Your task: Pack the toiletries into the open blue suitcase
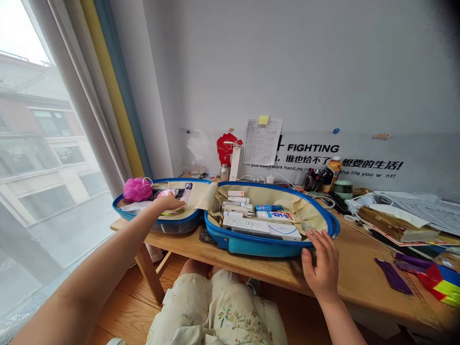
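A blue suitcase (266, 248) lies open on the wooden table. My left hand (171, 203) reaches over its left half, beside a pink item and a dark packet; its fingers are partly hidden, and what they touch is unclear. A pink bath puff (138, 189) sits at that half's left end. In the right half are a white box (262, 227), a toothpaste tube (275, 215), a blue bottle (269, 208) and several small white boxes and tubes. My right hand (323, 256), fingers apart and holding nothing, is at the front right rim.
Papers and a brown case (391, 223) lie on the right of the table, with purple packets (394, 276) nearer the front. Behind the suitcase stand an orange bottle (332, 173), a green-lidded jar (343, 189) and a white lamp (235, 164). A window is at left.
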Available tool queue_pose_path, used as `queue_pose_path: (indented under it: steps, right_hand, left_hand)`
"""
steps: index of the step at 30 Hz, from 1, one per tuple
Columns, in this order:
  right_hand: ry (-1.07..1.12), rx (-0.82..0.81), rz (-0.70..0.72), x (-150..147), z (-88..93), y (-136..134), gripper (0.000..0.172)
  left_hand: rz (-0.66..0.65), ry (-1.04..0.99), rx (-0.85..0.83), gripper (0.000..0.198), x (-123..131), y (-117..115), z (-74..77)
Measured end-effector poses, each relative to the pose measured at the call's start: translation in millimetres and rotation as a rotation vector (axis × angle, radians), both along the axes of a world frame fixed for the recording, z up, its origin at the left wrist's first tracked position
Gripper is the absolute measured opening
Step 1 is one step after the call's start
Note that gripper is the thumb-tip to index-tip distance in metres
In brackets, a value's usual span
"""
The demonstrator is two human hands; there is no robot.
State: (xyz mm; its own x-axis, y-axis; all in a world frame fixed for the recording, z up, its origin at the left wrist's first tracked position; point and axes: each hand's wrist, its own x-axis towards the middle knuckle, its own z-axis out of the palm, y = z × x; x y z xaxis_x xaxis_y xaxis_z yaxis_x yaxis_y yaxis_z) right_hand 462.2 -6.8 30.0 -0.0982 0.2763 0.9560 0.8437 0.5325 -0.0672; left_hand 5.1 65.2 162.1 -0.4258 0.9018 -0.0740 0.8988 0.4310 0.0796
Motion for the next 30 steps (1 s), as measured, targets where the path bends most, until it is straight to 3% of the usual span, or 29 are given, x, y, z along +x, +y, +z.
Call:
queue_pose_path:
  steps: [4, 8, 12, 16, 22, 30]
  right_hand:
    - [-0.006, -0.019, -0.011, 0.8, -0.4, -0.1, 0.041]
    - [0.010, -0.026, -0.015, 1.5, -1.4, 0.1, 0.040]
    - [0.010, -0.015, -0.009, 0.6, -1.2, 0.2, 0.041]
    - [0.008, -0.016, -0.005, 0.3, -1.2, -0.3, 0.042]
    - [0.015, -0.032, -0.010, 1.0, -1.9, -0.5, 0.040]
    - [-0.025, 0.021, -0.011, 1.3, 0.8, 0.8, 0.040]
  left_hand:
    - [-0.156, -0.010, 0.198, 0.080, 40.6, 0.5, 30.2]
    - [-0.632, -0.210, 0.357, 0.081, 126.1, -6.2, 45.8]
    - [-0.999, -0.305, 0.197, 0.082, 218.0, -10.3, 34.1]
    - [-1.087, -0.211, -0.001, 0.088, 276.5, -6.0, 10.7]
    - [-1.131, -0.208, -0.122, 0.081, 297.8, -2.8, -10.5]
    - [-1.137, -0.212, -0.064, 0.068, 301.0, 0.5, -17.0]
